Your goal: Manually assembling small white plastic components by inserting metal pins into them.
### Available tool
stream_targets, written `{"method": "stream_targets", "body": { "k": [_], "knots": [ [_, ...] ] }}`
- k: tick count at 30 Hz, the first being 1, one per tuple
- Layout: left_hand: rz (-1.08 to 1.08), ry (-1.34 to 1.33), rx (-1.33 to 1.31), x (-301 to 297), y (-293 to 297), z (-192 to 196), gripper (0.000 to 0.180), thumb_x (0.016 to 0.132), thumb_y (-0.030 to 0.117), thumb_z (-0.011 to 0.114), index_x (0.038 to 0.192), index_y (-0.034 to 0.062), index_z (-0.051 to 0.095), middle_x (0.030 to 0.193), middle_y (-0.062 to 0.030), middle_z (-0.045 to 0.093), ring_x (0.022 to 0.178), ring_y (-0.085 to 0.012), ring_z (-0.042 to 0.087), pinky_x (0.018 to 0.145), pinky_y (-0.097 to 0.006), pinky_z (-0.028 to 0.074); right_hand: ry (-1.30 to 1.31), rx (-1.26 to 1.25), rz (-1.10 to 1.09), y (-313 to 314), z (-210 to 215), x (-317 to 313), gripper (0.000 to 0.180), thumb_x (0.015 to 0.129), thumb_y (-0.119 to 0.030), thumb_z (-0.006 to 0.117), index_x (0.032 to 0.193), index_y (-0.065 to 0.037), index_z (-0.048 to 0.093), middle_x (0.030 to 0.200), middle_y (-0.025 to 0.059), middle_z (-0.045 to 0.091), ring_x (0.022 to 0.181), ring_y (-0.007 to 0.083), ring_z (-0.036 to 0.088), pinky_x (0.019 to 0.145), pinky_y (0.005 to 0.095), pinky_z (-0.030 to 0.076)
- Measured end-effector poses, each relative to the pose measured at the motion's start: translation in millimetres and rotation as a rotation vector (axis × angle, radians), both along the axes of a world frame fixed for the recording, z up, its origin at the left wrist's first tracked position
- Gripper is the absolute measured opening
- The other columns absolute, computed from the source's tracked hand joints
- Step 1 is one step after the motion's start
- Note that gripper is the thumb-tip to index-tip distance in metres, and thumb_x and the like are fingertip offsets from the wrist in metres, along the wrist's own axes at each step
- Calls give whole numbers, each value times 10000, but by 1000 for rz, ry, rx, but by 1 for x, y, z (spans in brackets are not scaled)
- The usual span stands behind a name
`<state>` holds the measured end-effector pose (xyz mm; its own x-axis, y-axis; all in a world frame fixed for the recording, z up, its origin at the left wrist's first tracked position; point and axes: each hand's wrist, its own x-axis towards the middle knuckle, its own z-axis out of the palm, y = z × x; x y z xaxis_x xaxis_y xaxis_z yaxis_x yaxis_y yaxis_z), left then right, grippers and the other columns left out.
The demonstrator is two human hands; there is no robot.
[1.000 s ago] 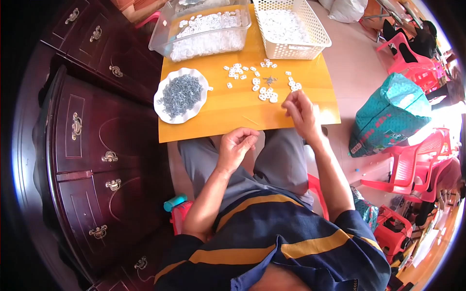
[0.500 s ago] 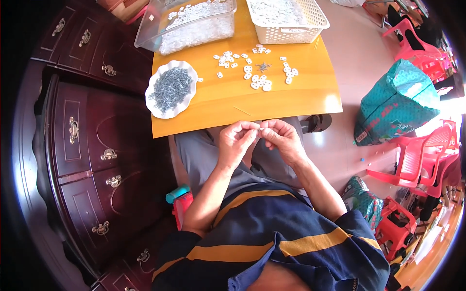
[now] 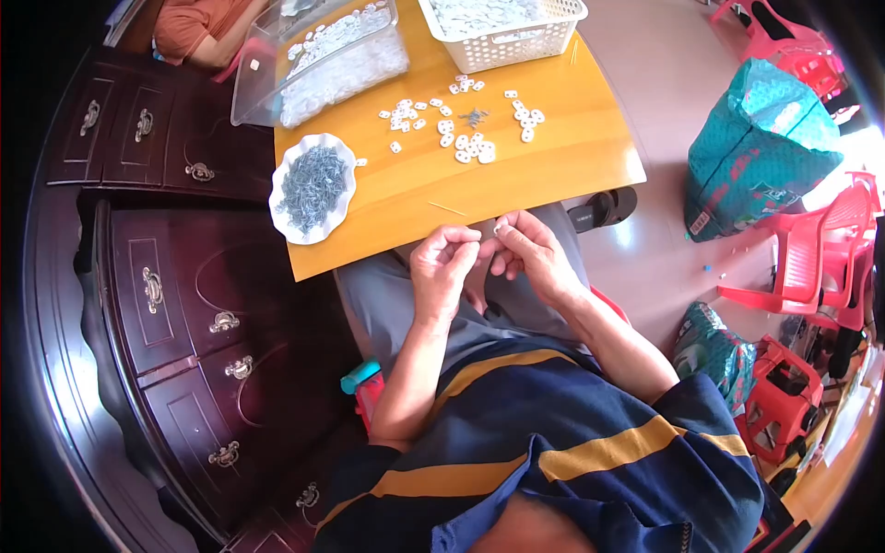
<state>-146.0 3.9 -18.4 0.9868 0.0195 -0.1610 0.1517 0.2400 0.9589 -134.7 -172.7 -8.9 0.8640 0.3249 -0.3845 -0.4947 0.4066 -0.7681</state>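
Just beyond the table's near edge, over my lap, my two hands face each other. My right hand (image 3: 544,264) pinches a small white piece (image 3: 498,229) between thumb and forefinger. The thumb and fingers of my left hand (image 3: 439,275) are pressed together; anything between them is too small to make out. On the yellow table (image 3: 396,226) lie several white two-hole plastic pieces (image 3: 475,147), grouped around a little heap of grey metal pins (image 3: 474,118). A thin yellowish stick (image 3: 446,208) rests close to the near edge.
A white scalloped dish (image 3: 345,205) of grey pins stands at the table's left. Behind are a clear plastic bin (image 3: 253,97) and a white basket (image 3: 512,46), both full of white pieces. Dark drawers (image 3: 161,359) flank the left; a teal bag (image 3: 751,157) and red chairs (image 3: 802,267) stand right.
My hands have drawn slightly apart, and the white piece now shows in my right fingers. The view has swung, and another person's arm and orange sleeve show more at the upper left.
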Motion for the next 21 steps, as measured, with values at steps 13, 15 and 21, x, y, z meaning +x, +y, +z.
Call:
{"method": "stream_targets", "body": {
  "k": [13, 15, 21],
  "knots": [
    [10, 13, -12, 6, -9, 4, 152, 928, -28, 680, 1077, -3, 692, 954, -34, 669, 797, -85, 636, 681, -229, 567, -28, 35, -45, 0, -9, -2, 109, 1040, -169, 635, 1112, -86, 630, 913, -53, 638, 727, 24, 561, 627, 175, 442],
    [5, 1, -14, 7, -8, 3, 180, 929, -30, 675, 1106, 1, 679, 948, -26, 656, 799, -81, 628, 679, -228, 565, -52, 24, -73, 1, -3, -2, 130, 1043, -162, 635, 1143, -80, 646, 907, -48, 650, 748, 30, 588, 659, 180, 462],
    [1, -1, -11, 7, -13, 8, 224, 941, -40, 658, 1162, 1, 651, 953, -10, 640, 799, -62, 614, 695, -206, 551, -29, 26, -78, 3, -12, -1, 157, 1048, -129, 617, 1172, -37, 643, 928, -20, 664, 752, 36, 582, 661, 176, 477]
  ]
}}
